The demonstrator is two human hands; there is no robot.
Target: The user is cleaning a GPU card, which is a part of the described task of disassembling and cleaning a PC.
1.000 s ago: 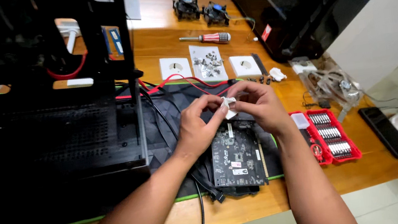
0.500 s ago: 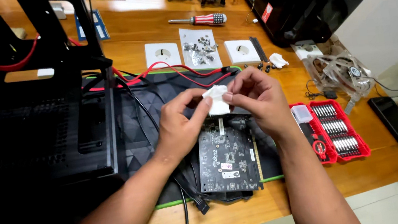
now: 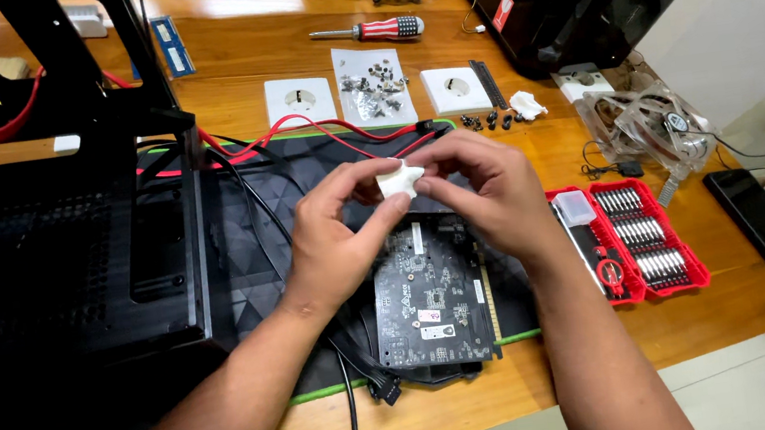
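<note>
Wooden table (image 3: 264, 45) carries a black computer case (image 3: 56, 245) on the left, a dark mat (image 3: 247, 222) with a black circuit board (image 3: 431, 296) lying long-axis toward the person, and a red bit case (image 3: 643, 241) to the right. Above the board's far end, the left hand (image 3: 332, 241) and right hand (image 3: 486, 188) meet, both equally near. Their fingertips are pinched together on a small white wad (image 3: 398, 181) held between them.

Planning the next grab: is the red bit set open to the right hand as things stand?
Probably yes. The red bit set lies uncovered just beside the right hand, nothing between them, though its fingers, with the left hand, pinch a small white piece.
</note>
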